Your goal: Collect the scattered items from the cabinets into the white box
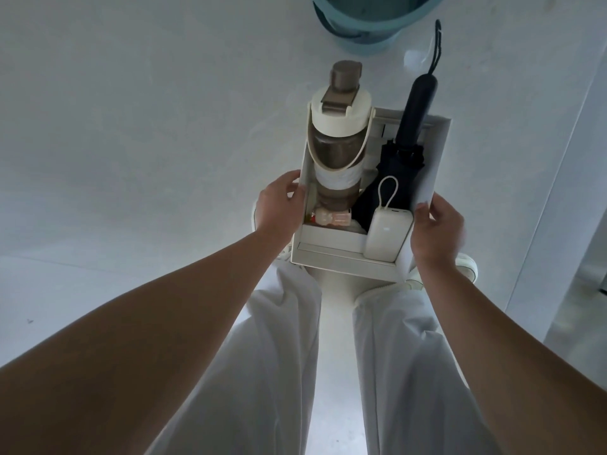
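Both hands hold the white box (438, 152) out in front of the body, above the floor (131, 126), with the forearms reaching forward and drawing closer together toward it. On the left, the left hand (279, 205) grips the box's left wall near its near corner, fingers curled over the rim and the wrist almost straight.

Inside the box, a brown bottle (328, 149) with a cream lid and carrying strap lies along the left side, its cap sticking out past the far edge. A small pinkish item (331, 219) sits at the bottle's base; what it is cannot be made out. Beside the bottle, a folded dark umbrella (407, 152) leans with its handle out over the far rim. A white power bank (386, 233) with a looped cord stands in the near right corner.

On the right, the right hand (437, 231) clasps the right wall, thumb on the rim and fingers down the outside. White trousers (282, 339) and white shoes (466, 264) show below the box, and a teal bucket (361, 24) stands on the floor beyond it.
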Demonstrator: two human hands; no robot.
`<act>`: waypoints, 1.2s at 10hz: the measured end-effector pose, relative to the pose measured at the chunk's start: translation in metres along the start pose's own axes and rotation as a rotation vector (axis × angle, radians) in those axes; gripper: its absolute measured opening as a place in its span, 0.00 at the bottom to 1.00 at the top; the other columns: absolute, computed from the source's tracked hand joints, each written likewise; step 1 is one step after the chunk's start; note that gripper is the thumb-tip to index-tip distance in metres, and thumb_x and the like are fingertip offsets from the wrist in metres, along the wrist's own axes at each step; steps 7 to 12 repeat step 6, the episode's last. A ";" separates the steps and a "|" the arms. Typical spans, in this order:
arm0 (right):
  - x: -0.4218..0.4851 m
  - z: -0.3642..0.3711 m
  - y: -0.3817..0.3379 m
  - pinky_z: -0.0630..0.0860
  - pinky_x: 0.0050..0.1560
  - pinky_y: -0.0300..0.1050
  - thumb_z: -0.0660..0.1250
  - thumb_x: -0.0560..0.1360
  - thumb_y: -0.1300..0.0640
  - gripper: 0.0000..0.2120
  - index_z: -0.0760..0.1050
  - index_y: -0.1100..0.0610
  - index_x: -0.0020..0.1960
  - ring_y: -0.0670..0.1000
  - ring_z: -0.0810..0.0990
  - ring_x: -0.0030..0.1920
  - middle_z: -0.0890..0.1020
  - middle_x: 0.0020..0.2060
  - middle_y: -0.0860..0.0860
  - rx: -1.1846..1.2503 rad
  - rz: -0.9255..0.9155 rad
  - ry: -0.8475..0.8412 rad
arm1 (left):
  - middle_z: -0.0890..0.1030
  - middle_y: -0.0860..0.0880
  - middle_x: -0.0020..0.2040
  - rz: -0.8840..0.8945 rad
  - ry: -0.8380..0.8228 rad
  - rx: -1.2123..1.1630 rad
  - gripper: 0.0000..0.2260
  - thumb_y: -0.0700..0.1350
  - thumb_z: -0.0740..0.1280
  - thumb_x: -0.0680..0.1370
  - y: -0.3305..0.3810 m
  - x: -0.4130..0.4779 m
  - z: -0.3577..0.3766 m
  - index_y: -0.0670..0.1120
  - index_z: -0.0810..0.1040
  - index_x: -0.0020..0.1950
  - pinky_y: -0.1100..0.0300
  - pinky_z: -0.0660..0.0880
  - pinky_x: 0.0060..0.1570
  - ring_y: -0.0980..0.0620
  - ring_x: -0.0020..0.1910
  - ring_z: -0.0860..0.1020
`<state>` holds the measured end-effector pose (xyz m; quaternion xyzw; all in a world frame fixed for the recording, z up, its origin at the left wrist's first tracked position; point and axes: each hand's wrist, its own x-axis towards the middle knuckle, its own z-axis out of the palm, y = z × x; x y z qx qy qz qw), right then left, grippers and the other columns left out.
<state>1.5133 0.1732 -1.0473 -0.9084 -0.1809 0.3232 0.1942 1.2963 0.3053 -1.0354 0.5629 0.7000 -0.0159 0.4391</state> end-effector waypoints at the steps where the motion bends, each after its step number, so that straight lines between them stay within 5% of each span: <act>1: 0.000 0.000 -0.002 0.56 0.33 0.45 0.61 0.77 0.58 0.18 0.56 0.53 0.34 0.50 0.59 0.34 0.62 0.28 0.52 -0.001 -0.004 0.022 | 0.83 0.56 0.50 -0.002 0.001 0.007 0.15 0.50 0.63 0.79 0.000 0.000 0.001 0.56 0.78 0.65 0.65 0.72 0.40 0.57 0.47 0.80; 3: 0.000 -0.002 -0.003 0.60 0.36 0.44 0.62 0.77 0.58 0.18 0.61 0.48 0.31 0.47 0.63 0.31 0.71 0.26 0.40 0.070 0.049 -0.003 | 0.82 0.58 0.47 -0.019 -0.013 0.013 0.12 0.51 0.63 0.79 0.004 -0.002 -0.002 0.56 0.78 0.62 0.66 0.72 0.37 0.60 0.43 0.79; 4: -0.003 -0.013 -0.014 0.68 0.47 0.41 0.64 0.78 0.55 0.07 0.80 0.48 0.44 0.40 0.75 0.40 0.81 0.40 0.40 0.113 0.096 -0.049 | 0.83 0.55 0.47 -0.036 -0.041 0.009 0.12 0.50 0.64 0.79 0.008 -0.009 -0.010 0.52 0.79 0.61 0.62 0.77 0.43 0.56 0.44 0.81; 5: -0.013 -0.032 -0.031 0.71 0.56 0.39 0.67 0.79 0.53 0.16 0.78 0.54 0.65 0.35 0.79 0.48 0.83 0.59 0.46 0.181 0.149 -0.106 | 0.83 0.54 0.50 0.004 -0.065 0.041 0.13 0.51 0.62 0.80 0.020 -0.020 -0.025 0.52 0.79 0.62 0.61 0.77 0.48 0.57 0.47 0.80; 6: -0.035 -0.060 -0.060 0.74 0.65 0.46 0.68 0.79 0.54 0.18 0.76 0.56 0.68 0.47 0.81 0.60 0.82 0.62 0.49 0.268 0.129 -0.164 | 0.83 0.55 0.54 0.085 -0.135 0.120 0.14 0.55 0.61 0.80 0.044 -0.042 -0.052 0.55 0.76 0.64 0.60 0.74 0.51 0.54 0.54 0.81; 12: -0.035 -0.060 -0.060 0.74 0.65 0.46 0.68 0.79 0.54 0.18 0.76 0.56 0.68 0.47 0.81 0.60 0.82 0.62 0.49 0.268 0.129 -0.164 | 0.83 0.55 0.54 0.085 -0.135 0.120 0.14 0.55 0.61 0.80 0.044 -0.042 -0.052 0.55 0.76 0.64 0.60 0.74 0.51 0.54 0.54 0.81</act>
